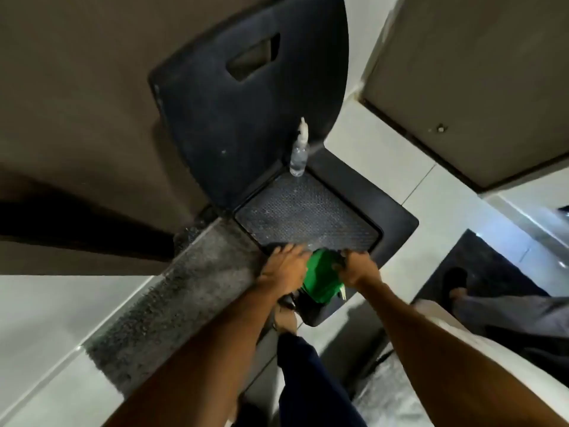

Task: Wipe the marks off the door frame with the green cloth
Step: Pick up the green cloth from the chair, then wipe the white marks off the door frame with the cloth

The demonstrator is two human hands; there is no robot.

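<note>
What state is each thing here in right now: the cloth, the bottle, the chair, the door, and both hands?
Green cloth: bunched up at the seat's front edge, held between both hands.
Spray bottle: upright at the back of the seat, untouched.
Chair: standing on the floor.
Door: looks shut.
Left hand: on the cloth, fingers spread.
Right hand: closed on the cloth.

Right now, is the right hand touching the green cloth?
Touching. The head view shows the right hand closed over the edge of the green cloth with no gap, at the front of the black plastic chair seat.
</note>
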